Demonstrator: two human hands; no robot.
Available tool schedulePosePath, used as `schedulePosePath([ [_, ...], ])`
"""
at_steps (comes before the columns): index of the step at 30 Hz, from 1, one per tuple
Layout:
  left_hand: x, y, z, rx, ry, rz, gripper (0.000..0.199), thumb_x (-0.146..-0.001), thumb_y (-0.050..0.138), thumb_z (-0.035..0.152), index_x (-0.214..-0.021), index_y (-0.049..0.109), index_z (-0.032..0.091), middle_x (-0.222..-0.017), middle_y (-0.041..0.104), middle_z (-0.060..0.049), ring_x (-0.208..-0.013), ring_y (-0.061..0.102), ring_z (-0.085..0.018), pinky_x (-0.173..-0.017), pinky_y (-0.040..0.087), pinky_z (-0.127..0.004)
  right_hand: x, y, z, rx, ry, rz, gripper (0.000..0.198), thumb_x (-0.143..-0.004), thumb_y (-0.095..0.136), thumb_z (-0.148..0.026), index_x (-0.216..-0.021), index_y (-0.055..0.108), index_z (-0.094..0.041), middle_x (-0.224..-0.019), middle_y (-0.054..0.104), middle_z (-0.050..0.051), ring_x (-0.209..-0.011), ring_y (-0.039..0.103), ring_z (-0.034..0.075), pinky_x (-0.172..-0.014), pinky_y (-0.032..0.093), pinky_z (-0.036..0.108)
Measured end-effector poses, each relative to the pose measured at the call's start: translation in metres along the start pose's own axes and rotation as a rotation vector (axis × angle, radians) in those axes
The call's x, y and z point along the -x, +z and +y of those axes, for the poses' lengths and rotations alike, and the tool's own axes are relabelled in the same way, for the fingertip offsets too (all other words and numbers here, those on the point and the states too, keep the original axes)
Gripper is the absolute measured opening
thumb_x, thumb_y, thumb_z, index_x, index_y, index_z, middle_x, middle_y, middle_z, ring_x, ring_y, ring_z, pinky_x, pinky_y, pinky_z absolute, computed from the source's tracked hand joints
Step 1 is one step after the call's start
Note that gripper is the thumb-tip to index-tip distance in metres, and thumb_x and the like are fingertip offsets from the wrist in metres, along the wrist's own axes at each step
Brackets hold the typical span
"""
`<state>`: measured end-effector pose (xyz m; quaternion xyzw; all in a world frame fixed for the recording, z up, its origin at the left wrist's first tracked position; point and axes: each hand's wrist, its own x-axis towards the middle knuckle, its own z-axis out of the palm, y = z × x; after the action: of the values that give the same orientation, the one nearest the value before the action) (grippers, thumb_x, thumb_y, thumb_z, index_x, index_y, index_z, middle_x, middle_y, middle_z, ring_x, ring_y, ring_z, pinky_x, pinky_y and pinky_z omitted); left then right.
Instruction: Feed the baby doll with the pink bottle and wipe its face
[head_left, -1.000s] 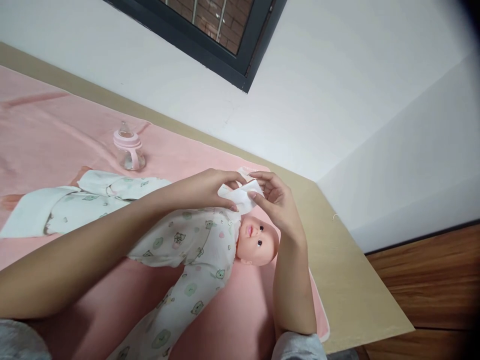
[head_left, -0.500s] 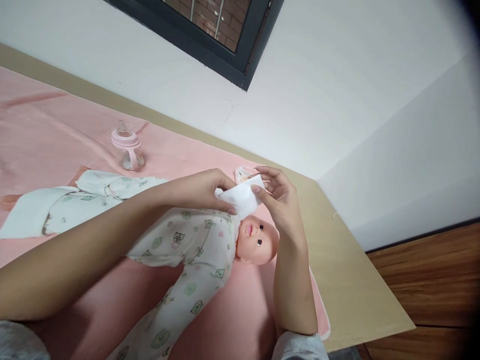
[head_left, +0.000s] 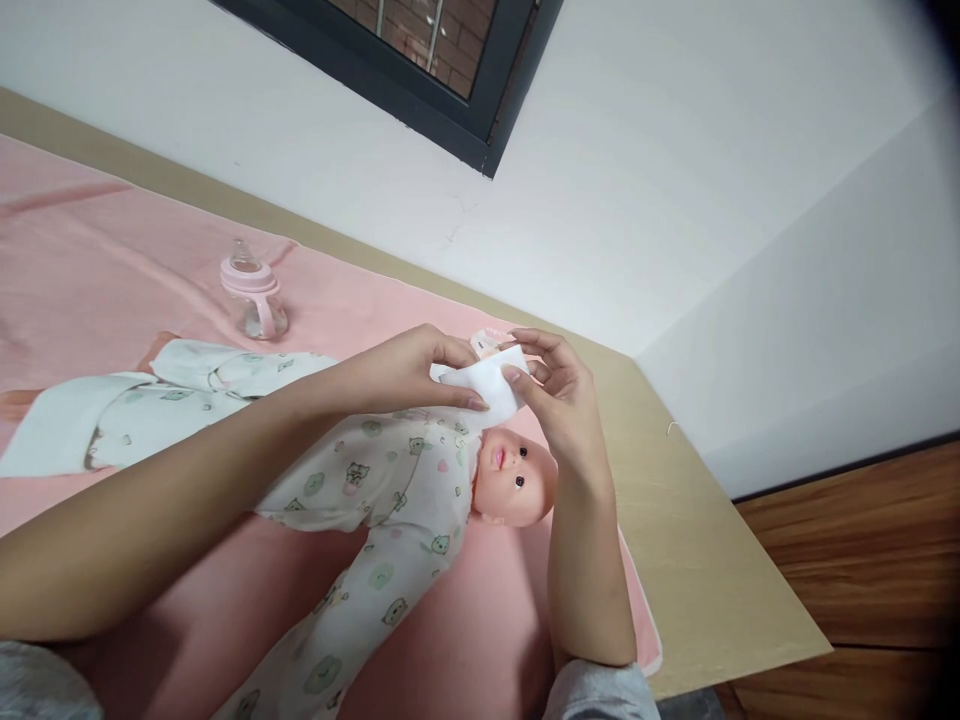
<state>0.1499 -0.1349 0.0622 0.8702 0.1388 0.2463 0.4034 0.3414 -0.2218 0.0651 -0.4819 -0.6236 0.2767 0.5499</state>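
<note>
left hand (head_left: 431,372) and right hand (head_left: 556,388), half-curled, pinch a thin white cloth-like sheet (head_left: 491,384); light, even tension should keep it flat.

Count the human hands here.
2: the left hand holds the left side of the white sheet, the right hand its right side, both near the doll's head. The doll's own hands don't show.

A doll (head_left: 386,468) in white printed clothes (head_left: 390,560) lies on its back on a pink blanket (head_left: 469,640), head toward the right edge, one arm stretching toward the near edge. Just beside its chin, near the blanket's far right corner, a smooth white piece (head_left: 495,383) slants; whether it joins the clothes is unclear.
</note>
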Motion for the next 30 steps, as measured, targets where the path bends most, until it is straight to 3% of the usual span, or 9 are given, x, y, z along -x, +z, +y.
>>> schedulePosePath([
  [4,-0.002,0.003,-0.003,0.026,0.162,0.133,0.018,-0.083,0.071,0.038,-0.097,0.076,0.027,-0.118,0.063,-0.001,-0.113,0.057,-0.021,-0.096,0.044,-0.030,0.000,0.001,-0.002,0.031,0.032,-0.014,0.039,-0.077,0.072,-0.036,-0.113,0.059,-0.029,-0.122,0.060,0.002,-0.079,0.061,0.011,-0.068,0.054,0.026],
  [11,-0.004,0.009,-0.004,0.062,0.185,0.254,0.013,-0.081,0.075,0.033,-0.091,0.076,0.026,-0.123,0.062,0.001,-0.121,0.053,-0.021,-0.105,0.039,-0.032,0.001,0.006,-0.001,0.035,0.048,-0.037,0.048,-0.075,0.071,-0.038,-0.120,0.055,-0.032,-0.135,0.052,0.002,-0.077,0.060,0.009,-0.073,0.056,0.029],
  [14,-0.003,0.012,0.000,0.127,0.128,0.254,0.015,-0.081,0.075,0.033,-0.093,0.076,0.026,-0.114,0.067,0.001,-0.113,0.058,-0.021,-0.098,0.044,-0.031,0.001,0.008,0.000,0.052,0.039,-0.051,0.051,-0.075,0.071,-0.039,-0.123,0.053,-0.033,-0.135,0.051,0.003,-0.083,0.062,0.011,-0.075,0.056,0.030],
  [17,-0.001,0.014,0.005,0.225,0.042,0.308,0.016,-0.081,0.074,0.035,-0.092,0.075,0.023,-0.096,0.070,-0.001,-0.094,0.064,-0.019,-0.081,0.050,-0.027,0.002,0.006,0.002,0.099,0.013,-0.049,0.050,-0.077,0.070,-0.039,-0.124,0.052,-0.034,-0.135,0.051,0.003,-0.088,0.063,0.012,-0.078,0.055,0.031],
  [21,0.002,0.013,0.012,0.310,-0.025,0.398,0.020,-0.079,0.075,0.036,-0.081,0.071,0.016,-0.074,0.065,0.000,-0.069,0.059,-0.013,-0.060,0.044,-0.021,-0.003,-0.008,0.006,0.139,-0.017,0.022,0.049,-0.077,0.070,-0.041,-0.122,0.052,-0.034,-0.136,0.051,0.003,-0.090,0.063,0.013,-0.079,0.055,0.030],
  [24,0.001,0.012,0.014,0.304,-0.073,0.320,0.023,-0.078,0.074,0.036,-0.075,0.067,0.015,-0.067,0.058,0.001,-0.061,0.053,-0.011,-0.053,0.039,-0.020,-0.012,-0.025,0.019,0.139,-0.003,0.095,0.050,-0.075,0.072,-0.042,-0.120,0.054,-0.032,-0.131,0.054,0.004,-0.088,0.064,0.013,-0.079,0.054,0.030],
  [30,-0.002,0.027,0.005,0.057,-0.171,-0.086,0.033,-0.079,0.067,0.037,-0.061,0.049,0.016,-0.057,0.043,0.004,-0.051,0.040,-0.009,-0.046,0.025,-0.023,-0.033,-0.056,0.090,0.069,0.198,0.100,0.046,-0.067,0.075,-0.037,-0.108,0.061,-0.023,-0.112,0.063,0.005,-0.080,0.061,0.013,-0.084,0.052,0.034],
])
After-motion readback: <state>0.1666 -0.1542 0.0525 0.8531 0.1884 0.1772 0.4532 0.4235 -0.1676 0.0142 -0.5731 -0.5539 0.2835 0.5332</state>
